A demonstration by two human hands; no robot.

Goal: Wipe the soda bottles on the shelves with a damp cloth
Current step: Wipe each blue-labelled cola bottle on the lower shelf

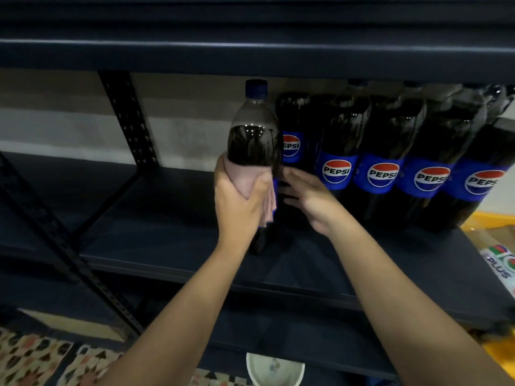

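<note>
- the left hand (237,196) is wrapping a pink cloth (250,182) around the middle of one soda bottle (255,135); its grip is curling closed around cloth and bottle together, thumb at the front, with folds of cloth hanging below the palm.
- the right hand (306,196) is reaching in just beside that bottle, fingers straight and loose, its grip wide and holding nothing (whether the fingertips are touching the bottle, i cannot tell).
- the held bottle is standing upright near the front of the dark shelf (167,240), blue cap on top, dark cola filling it to the shoulder, its label hiding under the cloth.
- five more bottles (381,151) are showing labels in a row to the right on the same shelf, each blue band reading "pepsi" on a red, white and blue globe.
- a package (498,263) at the right edge is reading "plus".
- a white bowl (274,369) is sitting below, at the bottom of the view.
</note>
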